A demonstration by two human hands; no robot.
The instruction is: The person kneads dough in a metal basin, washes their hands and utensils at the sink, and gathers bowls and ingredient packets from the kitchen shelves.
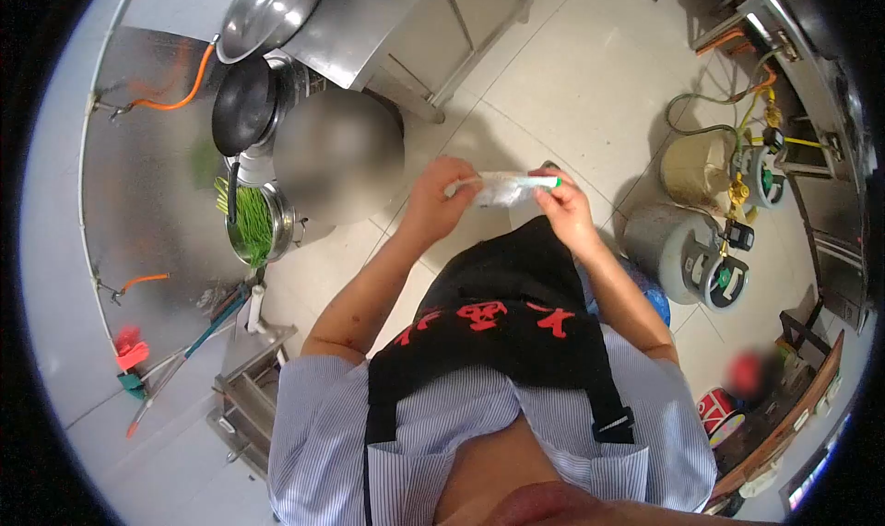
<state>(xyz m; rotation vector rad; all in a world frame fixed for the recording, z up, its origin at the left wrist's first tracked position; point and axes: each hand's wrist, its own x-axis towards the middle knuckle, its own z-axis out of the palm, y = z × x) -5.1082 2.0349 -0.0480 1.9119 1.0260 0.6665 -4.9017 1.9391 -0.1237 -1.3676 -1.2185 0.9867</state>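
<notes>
A small clear plastic packet point(505, 192), with a pale strip along its top and a green end, is stretched between my two hands in front of the black apron point(498, 291). My left hand point(444, 197) pinches its left end, fingers closed. At the green end, my right hand point(566, 214) grips the packet with thumb and fingers. Its contents are too small to make out. Both hands are at about waist height above the tiled floor.
On the left stand a black frying pan point(243, 108), a steel pot point(289, 224) of long green stalks and a steel table point(355, 19). Gas cylinders point(659, 240) with hoses stand on the right. A stool point(253, 378) and long-handled tools point(189, 351) are at lower left.
</notes>
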